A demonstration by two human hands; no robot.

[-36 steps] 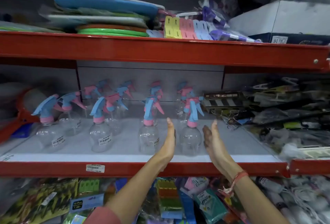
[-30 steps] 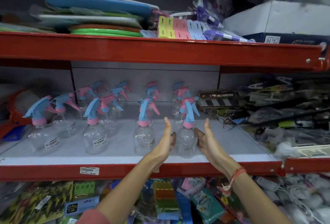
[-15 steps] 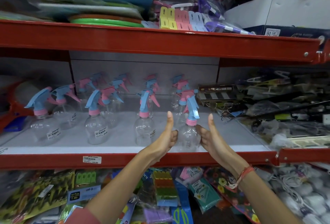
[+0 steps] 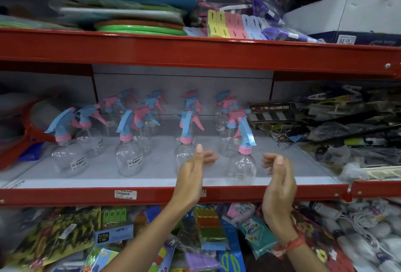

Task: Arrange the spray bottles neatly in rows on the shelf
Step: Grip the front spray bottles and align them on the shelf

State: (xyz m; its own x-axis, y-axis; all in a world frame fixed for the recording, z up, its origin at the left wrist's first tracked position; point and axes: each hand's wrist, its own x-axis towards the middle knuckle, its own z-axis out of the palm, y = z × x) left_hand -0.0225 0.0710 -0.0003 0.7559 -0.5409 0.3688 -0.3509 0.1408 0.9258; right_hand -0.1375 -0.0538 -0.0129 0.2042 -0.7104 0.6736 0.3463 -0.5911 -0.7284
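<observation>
Several clear spray bottles with blue and pink trigger heads stand in rows on the grey middle shelf (image 4: 156, 169). The front right spray bottle (image 4: 243, 163) stands upright near the shelf's front edge, its blue trigger pointing right. My left hand (image 4: 193, 176) is just left of it and my right hand (image 4: 280, 180) just right of it, both apart from the bottle with fingers loosely curled and holding nothing. Another front-row bottle (image 4: 184, 152) is partly hidden behind my left hand. More front bottles stand at the left (image 4: 128, 159) and far left (image 4: 67, 159).
A red shelf rail (image 4: 86, 195) with a price label runs along the front. Packaged clips and hangers (image 4: 336, 128) crowd the shelf's right side. An orange racket-like item (image 4: 26, 133) lies at the left. The upper shelf holds mats and pegs (image 4: 230, 24); packaged goods fill the shelf below.
Both hands held the front right bottle between them and drew it toward the front edge. Now they have let go and moved apart to either side of it.
</observation>
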